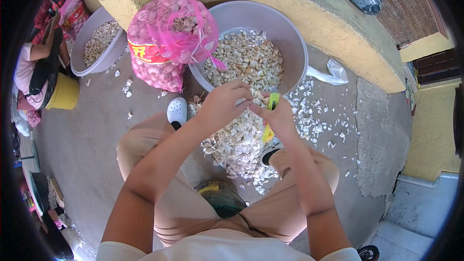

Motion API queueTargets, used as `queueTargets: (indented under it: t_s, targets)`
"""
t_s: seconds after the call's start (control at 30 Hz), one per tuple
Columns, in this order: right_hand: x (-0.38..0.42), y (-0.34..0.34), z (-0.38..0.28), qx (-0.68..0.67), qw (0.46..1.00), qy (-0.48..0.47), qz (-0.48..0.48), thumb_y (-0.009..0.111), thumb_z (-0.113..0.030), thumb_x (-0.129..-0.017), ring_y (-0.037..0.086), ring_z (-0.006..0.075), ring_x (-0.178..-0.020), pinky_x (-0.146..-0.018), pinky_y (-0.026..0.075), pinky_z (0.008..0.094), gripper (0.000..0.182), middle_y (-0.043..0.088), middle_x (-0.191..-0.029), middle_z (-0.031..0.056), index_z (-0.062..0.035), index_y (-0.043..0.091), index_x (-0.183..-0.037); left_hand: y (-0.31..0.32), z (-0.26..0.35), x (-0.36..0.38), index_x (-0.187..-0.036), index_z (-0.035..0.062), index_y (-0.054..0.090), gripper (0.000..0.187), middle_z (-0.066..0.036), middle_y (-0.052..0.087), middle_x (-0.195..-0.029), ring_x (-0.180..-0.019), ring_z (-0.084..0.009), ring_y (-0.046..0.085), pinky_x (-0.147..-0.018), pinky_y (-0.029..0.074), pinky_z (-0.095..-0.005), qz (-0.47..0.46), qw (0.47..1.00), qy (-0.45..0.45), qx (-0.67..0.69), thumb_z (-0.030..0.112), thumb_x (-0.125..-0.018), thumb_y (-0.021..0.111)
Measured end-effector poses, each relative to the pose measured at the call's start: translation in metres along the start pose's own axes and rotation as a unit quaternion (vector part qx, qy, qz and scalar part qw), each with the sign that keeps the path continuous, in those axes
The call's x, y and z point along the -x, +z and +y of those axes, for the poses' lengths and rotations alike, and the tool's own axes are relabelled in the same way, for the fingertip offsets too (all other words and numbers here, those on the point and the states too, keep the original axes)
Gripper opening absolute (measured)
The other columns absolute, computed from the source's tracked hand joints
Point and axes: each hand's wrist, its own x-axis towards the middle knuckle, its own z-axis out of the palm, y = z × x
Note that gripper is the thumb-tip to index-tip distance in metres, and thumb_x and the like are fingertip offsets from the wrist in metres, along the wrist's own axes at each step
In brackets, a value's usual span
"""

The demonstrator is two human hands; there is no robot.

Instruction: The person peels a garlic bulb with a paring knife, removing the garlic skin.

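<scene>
My left hand (224,106) is closed, its fingertips pinched at a garlic clove (261,98) that is partly hidden between my two hands. In my closed right hand (282,117) is a yellow-green utility knife (268,133), its ends showing above and below the fingers; I cannot make out the blade. Both hands meet over the near rim of a large grey-white tub (296,43) holding many garlic cloves (244,60). Beneath them, a heap of papery garlic skins (237,147) covers the floor between my feet.
A pink mesh sack of garlic (159,75) stands against the tub's left side. Skins and a plastic bag (331,73) lie to the right. A curved yellow ledge (338,43) rises behind. At left, another person (36,65) sits near a second tub (79,70) and a yellow bucket (64,93).
</scene>
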Motion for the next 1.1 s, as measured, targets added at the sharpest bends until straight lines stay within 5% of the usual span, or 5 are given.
queueTargets:
  t_s: [0.47, 0.73, 1.03, 1.1]
  targets:
    - [0.003, 0.012, -0.006, -0.018, 0.997, -0.011, 0.077, 0.074, -0.019, -0.066, 0.048, 0.0075, -0.049, -0.042, 0.039, 0.0213, 0.048, 0.055, -0.068, 0.0045, 0.0031, 0.049, -0.1, 0.017, -0.003, 0.0, -0.088, 0.0004, 0.05, 0.018, -0.011, 0.047, -0.1, -0.093, -0.0272, 0.05, -0.075, 0.045, -0.0336, 0.052, 0.997, 0.024, -0.048, 0.001, -0.071, 0.058]
    - [-0.006, 0.003, 0.0, -0.339, 0.937, 0.067, 0.043, 0.069, -0.014, -0.073, 0.042, 0.0072, -0.046, -0.041, 0.036, 0.0208, 0.032, 0.052, -0.069, 0.0024, -0.0019, 0.049, -0.095, 0.02, -0.003, 0.002, -0.09, 0.0006, 0.046, 0.021, -0.012, 0.046, -0.101, -0.097, -0.0289, 0.048, -0.079, 0.043, -0.0344, 0.05, 0.996, 0.024, -0.066, -0.001, -0.072, 0.057]
    - [-0.009, -0.02, 0.002, -0.503, 0.859, 0.095, -0.023, 0.059, -0.022, -0.081, 0.036, 0.0012, -0.045, -0.04, 0.03, 0.0166, 0.021, 0.054, -0.072, -0.0018, -0.0058, 0.051, -0.092, 0.021, -0.019, 0.01, -0.087, 0.0009, 0.046, 0.012, -0.013, 0.047, -0.089, -0.086, -0.0298, 0.05, -0.075, 0.042, -0.0366, -0.067, 0.994, -0.007, -0.085, 0.005, -0.077, 0.051]
    - [-0.009, -0.026, 0.0, -0.512, 0.854, 0.085, -0.034, 0.059, -0.023, -0.082, 0.036, 0.0003, -0.044, -0.039, 0.029, 0.0161, 0.022, 0.054, -0.073, -0.0018, -0.0056, 0.051, -0.093, 0.021, -0.035, 0.018, -0.089, 0.001, 0.049, 0.012, -0.013, 0.048, -0.088, -0.087, -0.0293, 0.05, -0.075, 0.041, -0.0366, -0.192, 0.97, -0.026, -0.147, 0.007, -0.078, 0.05]
